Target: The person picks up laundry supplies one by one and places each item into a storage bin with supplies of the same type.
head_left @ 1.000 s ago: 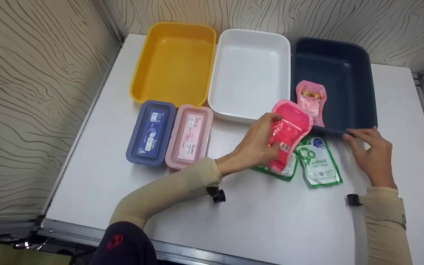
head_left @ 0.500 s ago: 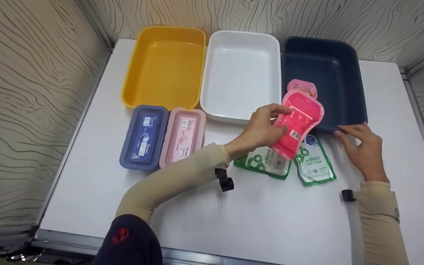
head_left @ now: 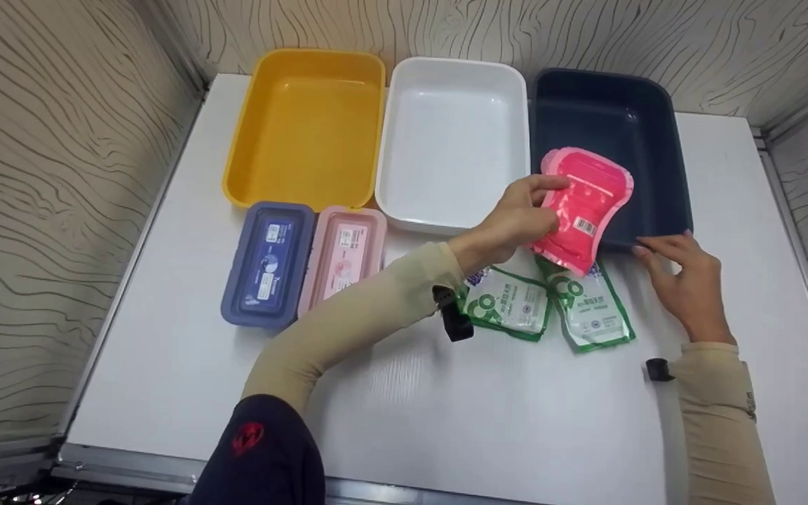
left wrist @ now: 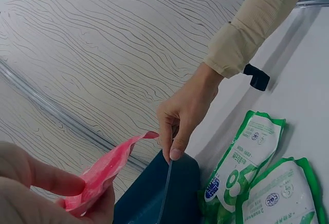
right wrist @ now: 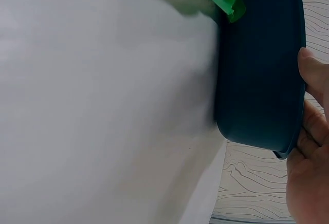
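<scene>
My left hand point(head_left: 527, 217) pinches a bright pink pouch point(head_left: 590, 203) by its left edge, over the near left corner of the dark blue bin point(head_left: 667, 175). A paler pink pouch in that bin is almost wholly hidden beneath it. My right hand point(head_left: 688, 280) pinches the bin's near rim by the right corner; in the right wrist view the thumb lies inside the rim and the fingers outside. Two green-and-white pouches lie in front of the bin: one green-and-white pouch point(head_left: 509, 305) turned sideways, the other green-and-white pouch point(head_left: 592, 312) upright in the head view.
A white bin point(head_left: 456, 147) and a yellow bin point(head_left: 309, 140) stand left of the blue one along the back wall. Nearer, a blue lidded box point(head_left: 268, 266) and a pink lidded box point(head_left: 343, 256) sit side by side. The left forearm partly covers the pink box.
My left hand has carried the bright pink pouch up and right over the blue bin, covering the paler pouch. The right hand keeps its pinch on the rim. The whole view has shifted slightly.
</scene>
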Demonstrator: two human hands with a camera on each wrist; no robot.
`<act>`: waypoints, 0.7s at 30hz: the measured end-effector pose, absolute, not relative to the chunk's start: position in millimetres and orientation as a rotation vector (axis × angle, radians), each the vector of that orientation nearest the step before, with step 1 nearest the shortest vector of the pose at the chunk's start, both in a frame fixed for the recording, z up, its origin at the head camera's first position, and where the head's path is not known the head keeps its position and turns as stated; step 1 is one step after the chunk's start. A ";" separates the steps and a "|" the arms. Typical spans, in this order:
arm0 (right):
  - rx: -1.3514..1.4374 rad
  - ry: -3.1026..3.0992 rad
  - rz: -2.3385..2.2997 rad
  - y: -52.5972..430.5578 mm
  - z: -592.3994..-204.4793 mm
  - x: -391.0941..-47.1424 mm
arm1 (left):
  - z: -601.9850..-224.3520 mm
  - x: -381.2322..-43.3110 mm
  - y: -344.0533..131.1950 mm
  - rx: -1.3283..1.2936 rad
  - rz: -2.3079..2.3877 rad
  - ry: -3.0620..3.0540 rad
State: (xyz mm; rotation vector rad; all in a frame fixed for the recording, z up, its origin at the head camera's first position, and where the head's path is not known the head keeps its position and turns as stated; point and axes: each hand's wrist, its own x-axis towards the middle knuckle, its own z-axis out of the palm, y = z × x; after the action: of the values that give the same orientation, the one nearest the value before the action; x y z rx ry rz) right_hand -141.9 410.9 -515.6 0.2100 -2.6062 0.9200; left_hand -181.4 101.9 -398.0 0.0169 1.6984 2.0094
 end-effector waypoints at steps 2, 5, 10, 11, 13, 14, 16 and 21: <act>0.181 -2.624 0.917 410.5 -514.4 -141.1 | -397.6 -185.0 106.6 0.016 2.009 1.693; 0.149 -2.643 0.917 409.7 -512.2 -139.2 | -398.1 -190.0 113.5 0.004 2.009 1.692; 0.147 -2.648 0.920 408.6 -511.2 -138.5 | -398.4 -197.5 123.7 -0.044 2.012 1.759; 0.155 -2.645 0.918 408.7 -511.4 -138.8 | -398.5 -199.1 125.5 -0.052 2.010 1.774; 0.184 -2.629 0.918 409.1 -511.6 -139.4 | -399.1 -201.9 129.0 -0.067 2.010 1.790; 0.201 -2.619 0.923 409.3 -511.6 -139.6 | -400.0 -203.5 130.8 -0.069 2.013 1.791; 0.227 -2.605 0.927 409.8 -511.5 -139.8 | -401.8 -206.2 134.0 -0.069 2.028 1.778; 0.213 -2.601 0.931 407.4 -511.8 -139.5 | -408.3 -211.9 140.0 -0.059 2.073 1.755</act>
State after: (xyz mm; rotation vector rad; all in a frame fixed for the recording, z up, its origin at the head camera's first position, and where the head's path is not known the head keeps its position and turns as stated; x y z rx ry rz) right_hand -139.5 407.4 -511.8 0.2125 -2.6012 0.9313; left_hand -211.9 140.0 -408.3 -0.0588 1.7553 2.0730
